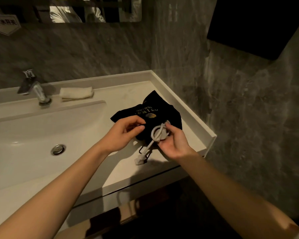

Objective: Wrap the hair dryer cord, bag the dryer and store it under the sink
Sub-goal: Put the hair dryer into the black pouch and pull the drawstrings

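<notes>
A black drawstring bag (155,111) with gold print lies on the white counter (193,121) to the right of the basin. At its mouth the pale end of the hair dryer (163,134) shows, the rest hidden inside the bag. A white cord (156,133) loops across that end and trails down to its plug (139,160) on the counter. My left hand (124,133) pinches the bag's left edge at the opening. My right hand (175,144) grips the dryer's end and the cord loop from the right.
The white sink basin (41,135) with its chrome drain (58,149) fills the left. A chrome faucet (34,87) and a folded white towel (76,93) stand at the back. Grey marble walls close in behind and to the right; dark space lies under the counter's front edge.
</notes>
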